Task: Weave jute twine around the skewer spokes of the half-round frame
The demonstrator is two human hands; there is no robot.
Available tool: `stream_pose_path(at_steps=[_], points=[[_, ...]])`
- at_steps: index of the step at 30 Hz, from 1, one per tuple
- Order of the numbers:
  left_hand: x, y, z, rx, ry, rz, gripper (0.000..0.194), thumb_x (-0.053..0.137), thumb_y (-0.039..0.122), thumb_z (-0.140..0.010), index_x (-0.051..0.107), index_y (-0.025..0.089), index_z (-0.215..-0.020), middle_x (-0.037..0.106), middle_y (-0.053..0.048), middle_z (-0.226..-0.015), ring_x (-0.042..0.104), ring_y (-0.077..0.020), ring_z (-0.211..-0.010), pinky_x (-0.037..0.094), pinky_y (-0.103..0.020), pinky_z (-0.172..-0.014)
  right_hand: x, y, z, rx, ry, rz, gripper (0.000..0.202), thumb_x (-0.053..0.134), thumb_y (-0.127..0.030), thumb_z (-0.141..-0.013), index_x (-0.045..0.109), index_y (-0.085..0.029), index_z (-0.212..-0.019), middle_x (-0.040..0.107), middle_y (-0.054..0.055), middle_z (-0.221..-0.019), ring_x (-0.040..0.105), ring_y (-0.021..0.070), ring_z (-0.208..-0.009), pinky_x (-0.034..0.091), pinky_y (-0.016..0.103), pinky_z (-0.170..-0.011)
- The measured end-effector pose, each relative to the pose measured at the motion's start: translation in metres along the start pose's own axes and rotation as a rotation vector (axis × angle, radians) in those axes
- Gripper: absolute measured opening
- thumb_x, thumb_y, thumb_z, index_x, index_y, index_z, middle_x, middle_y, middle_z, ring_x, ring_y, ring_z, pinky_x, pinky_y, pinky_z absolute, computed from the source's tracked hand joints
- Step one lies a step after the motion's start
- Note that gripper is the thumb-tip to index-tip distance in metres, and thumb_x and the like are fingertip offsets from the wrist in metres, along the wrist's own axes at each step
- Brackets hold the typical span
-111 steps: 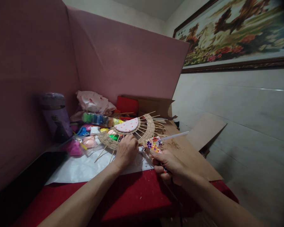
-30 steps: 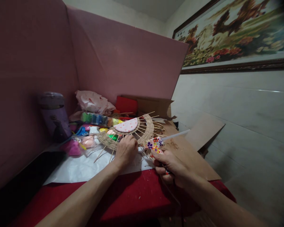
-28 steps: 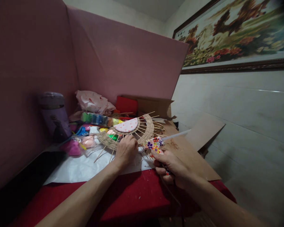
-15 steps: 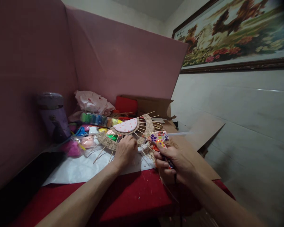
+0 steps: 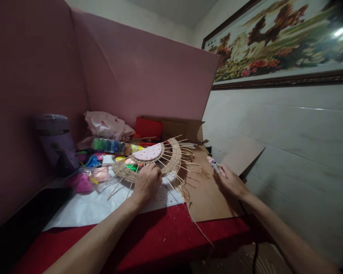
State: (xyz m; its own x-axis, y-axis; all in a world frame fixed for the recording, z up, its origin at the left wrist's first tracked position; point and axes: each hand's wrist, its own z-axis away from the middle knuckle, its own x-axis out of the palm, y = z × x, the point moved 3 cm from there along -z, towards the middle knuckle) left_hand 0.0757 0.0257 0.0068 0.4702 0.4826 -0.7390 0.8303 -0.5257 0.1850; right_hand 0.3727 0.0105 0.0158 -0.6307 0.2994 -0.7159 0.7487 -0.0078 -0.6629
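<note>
A half-round woven twine piece (image 5: 175, 154) with thin sticks fanning out stands tilted over a white sheet. At its centre is a white half-disc with pink dots (image 5: 148, 152). My left hand (image 5: 147, 182) is closed on the lower middle of the piece, its fingertips partly hidden. Off to the right, above the cardboard, my right hand (image 5: 232, 183) grips a flower-patterned hot glue gun (image 5: 215, 166) with a dark cord hanging below. A loose twine strand (image 5: 196, 225) trails from the piece over the table's front edge.
A red cloth (image 5: 148, 228) covers the table, with the white sheet (image 5: 82, 209) and flat cardboard (image 5: 208, 198) on it. Bagged coloured clay (image 5: 108, 145), a purple tumbler (image 5: 57, 148) and a crumpled pink bag (image 5: 108, 125) stand at the left and back. Pink panels (image 5: 143, 72) rise behind.
My right hand has moved the glue gun rightward, away from the woven piece, uncovering the twine strand and cardboard. My left hand keeps its hold. The view has shifted slightly.
</note>
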Motion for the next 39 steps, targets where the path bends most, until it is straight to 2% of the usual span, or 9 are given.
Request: stream_pose_path(at_steps=[5, 11, 17, 19, 22, 25, 31, 34, 39], points=[[-0.003, 0.002, -0.001, 0.0, 0.009, -0.007, 0.016, 0.046, 0.012, -0.08, 0.057, 0.016, -0.069, 0.058, -0.006, -0.08, 0.051, -0.0173, -0.078, 0.042, -0.03, -0.073, 0.01, 0.025, -0.012, -0.071, 0.049, 0.553, 0.044, 0.028, -0.042, -0.091, 0.047, -0.021, -0.124, 0.061, 0.014, -0.11, 0.059, 0.0271, -0.095, 0.039, 0.034, -0.072], [-0.002, 0.001, 0.0, 0.01, -0.004, -0.01, 0.016, 0.046, 0.011, -0.08, 0.057, 0.016, -0.069, 0.058, -0.006, -0.08, 0.051, -0.0173, -0.079, 0.042, -0.03, -0.073, 0.032, 0.011, -0.019, -0.067, 0.085, 0.631, 0.045, 0.025, -0.039, -0.093, 0.047, -0.012, -0.122, 0.059, 0.019, -0.107, 0.058, 0.0272, -0.094, 0.038, 0.033, -0.07], [-0.002, 0.001, 0.0, 0.003, 0.001, 0.008, 0.015, 0.047, 0.011, -0.079, 0.056, 0.017, -0.068, 0.058, -0.006, -0.08, 0.051, -0.017, -0.078, 0.043, -0.03, -0.073, 0.042, -0.021, 0.004, -0.157, 0.173, 0.689, 0.033, 0.035, -0.032, -0.091, 0.055, -0.013, -0.109, 0.057, 0.019, -0.103, 0.052, 0.0297, -0.096, 0.036, 0.038, -0.076], [-0.002, 0.001, 0.0, 0.006, 0.005, 0.014, 0.014, 0.047, 0.011, -0.078, 0.056, 0.017, -0.068, 0.058, -0.006, -0.08, 0.051, -0.017, -0.078, 0.043, -0.03, -0.073, 0.043, -0.039, 0.017, -0.27, 0.23, 0.501, 0.027, 0.036, -0.029, -0.09, 0.058, -0.016, -0.1, 0.057, 0.016, -0.101, 0.05, 0.0276, -0.095, 0.035, 0.037, -0.079], [-0.003, 0.001, 0.0, 0.01, 0.02, 0.011, 0.015, 0.046, 0.012, -0.079, 0.056, 0.016, -0.068, 0.058, -0.006, -0.079, 0.051, -0.0171, -0.077, 0.043, -0.031, -0.072, 0.051, -0.059, 0.029, -0.27, 0.063, -0.007, 0.029, 0.04, -0.036, -0.089, 0.057, -0.02, -0.072, 0.058, 0.007, -0.078, 0.053, 0.0211, -0.077, 0.04, 0.03, -0.066], [-0.005, 0.002, -0.001, 0.017, 0.03, 0.011, 0.015, 0.046, 0.012, -0.079, 0.056, 0.016, -0.069, 0.058, -0.006, -0.079, 0.051, -0.0171, -0.077, 0.043, -0.031, -0.072, 0.067, -0.07, 0.03, -0.086, -0.189, -0.442, 0.03, 0.048, -0.044, -0.084, 0.055, -0.019, -0.068, 0.053, 0.002, -0.065, 0.05, 0.0147, -0.06, 0.039, 0.026, -0.054], [-0.009, 0.006, 0.0, 0.028, 0.043, 0.01, 0.016, 0.046, 0.011, -0.079, 0.055, 0.016, -0.068, 0.058, -0.006, -0.077, 0.05, -0.0168, -0.076, 0.043, -0.031, -0.071, 0.097, -0.088, 0.031, 0.359, -0.711, -1.208, 0.021, 0.057, -0.036, -0.082, 0.057, -0.015, -0.085, 0.061, 0.006, -0.081, 0.058, 0.0118, -0.07, 0.047, 0.026, -0.068], [-0.009, 0.007, 0.0, 0.026, 0.047, 0.007, 0.015, 0.047, 0.01, -0.079, 0.055, 0.016, -0.068, 0.058, -0.005, -0.077, 0.05, -0.0168, -0.076, 0.043, -0.031, -0.071, 0.107, -0.098, 0.027, 0.39, -0.738, -1.403, 0.014, 0.057, -0.03, -0.083, 0.057, -0.017, -0.089, 0.063, 0.002, -0.081, 0.058, 0.0105, -0.07, 0.047, 0.024, -0.067], [-0.009, 0.007, 0.0, 0.053, 0.051, -0.005, 0.014, 0.05, 0.013, -0.08, 0.055, 0.015, -0.068, 0.058, -0.006, -0.077, 0.05, -0.0172, -0.075, 0.044, -0.032, -0.07, 0.128, -0.105, 0.013, 0.373, -0.804, -1.328, 0.016, 0.055, -0.031, -0.083, 0.06, -0.016, -0.081, 0.064, 0.002, -0.072, 0.058, 0.012, -0.065, 0.047, 0.027, -0.065]])
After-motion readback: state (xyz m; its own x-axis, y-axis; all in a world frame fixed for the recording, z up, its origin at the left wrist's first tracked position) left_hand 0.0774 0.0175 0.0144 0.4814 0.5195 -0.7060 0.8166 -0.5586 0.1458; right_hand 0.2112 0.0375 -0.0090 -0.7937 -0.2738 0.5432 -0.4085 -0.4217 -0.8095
